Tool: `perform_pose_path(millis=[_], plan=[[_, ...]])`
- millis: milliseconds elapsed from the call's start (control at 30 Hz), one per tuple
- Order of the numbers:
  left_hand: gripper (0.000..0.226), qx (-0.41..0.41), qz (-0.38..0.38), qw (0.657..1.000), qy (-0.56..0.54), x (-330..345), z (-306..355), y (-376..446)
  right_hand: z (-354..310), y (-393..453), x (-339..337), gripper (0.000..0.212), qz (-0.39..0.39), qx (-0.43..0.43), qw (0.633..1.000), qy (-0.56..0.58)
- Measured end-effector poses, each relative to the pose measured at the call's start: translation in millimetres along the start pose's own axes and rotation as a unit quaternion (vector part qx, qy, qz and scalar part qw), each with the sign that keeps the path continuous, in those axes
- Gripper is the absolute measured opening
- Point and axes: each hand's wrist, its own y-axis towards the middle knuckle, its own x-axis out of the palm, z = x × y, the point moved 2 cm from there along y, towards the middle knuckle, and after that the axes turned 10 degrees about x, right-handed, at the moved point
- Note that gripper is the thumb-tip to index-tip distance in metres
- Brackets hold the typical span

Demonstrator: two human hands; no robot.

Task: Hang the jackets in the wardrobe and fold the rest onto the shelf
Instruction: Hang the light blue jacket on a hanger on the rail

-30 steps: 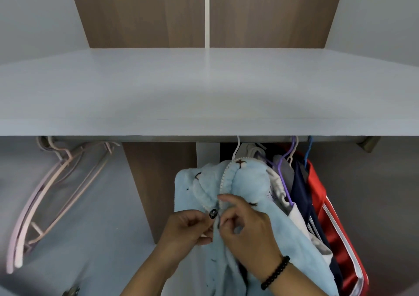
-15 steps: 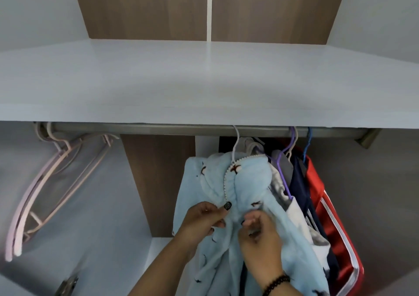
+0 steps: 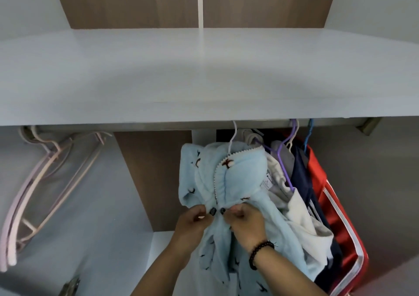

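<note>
light blue fleece jacket (image 3: 240,177) hangs on a white hanger (image 3: 233,137) from the rail (image 3: 158,126), under the shelf (image 3: 204,80). left hand (image 3: 192,221) and right hand (image 3: 247,222) each pinch a front edge, fingers curled on fabric, thumbs almost touching at the dark button (image 3: 213,211) between them. Looks soft, light, floppy, stretches under pull; grip the placket edges right beside the button, not loose fleece. Other jackets (image 3: 317,193) crowd just past the right fingers, spare pink hangers (image 3: 34,193) well off beyond the left
</note>
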Motion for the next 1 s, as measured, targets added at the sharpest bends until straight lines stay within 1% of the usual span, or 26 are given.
perform_pose_path(millis=[67, 133, 233, 333, 433, 533, 600, 700, 833, 1000], plan=[[0.010, 0.028, 0.032, 0.999, -0.019, -6, -1, -2, -1, 0, 7, 0.024, 0.008, -0.022, 1.000, -0.014], [0.011, 0.069, 0.070, 0.995, -0.025, -14, 0, -4, 0, -4, 11, 0.025, 0.031, -0.052, 0.998, -0.025], [0.014, 0.106, 0.099, 0.988, -0.044, -22, 1, -6, 11, -12, 10, 0.027, 0.071, -0.136, 0.988, -0.013], [0.019, 0.123, 0.096, 0.987, -0.045, -29, -3, -5, 23, -19, 4, 0.030, 0.048, -0.223, 0.973, -0.027], [0.031, 0.113, 0.085, 0.990, -0.028, -31, -9, -1, 26, -19, 4, 0.030, 0.027, -0.276, 0.957, -0.087], [0.042, 0.091, 0.096, 0.991, -0.005, -28, -17, 4, 22, -17, 12, 0.026, 0.054, -0.280, 0.950, -0.128], [0.045, 0.091, 0.088, 0.992, 0.016, -26, -21, 6, 21, -15, 17, 0.021, 0.075, -0.272, 0.949, -0.142], [0.046, 0.089, 0.073, 0.993, 0.031, -27, -22, 7, 24, -13, 17, 0.018, 0.091, -0.253, 0.950, -0.158], [0.045, 0.079, 0.074, 0.993, 0.044, -28, -25, 2, 26, -15, 11, 0.013, 0.114, -0.237, 0.947, -0.186], [0.043, 0.116, 0.047, 0.986, 0.107, -14, -27, -11, 27, -14, 4, 0.013, 0.145, -0.186, 0.948, -0.214]])
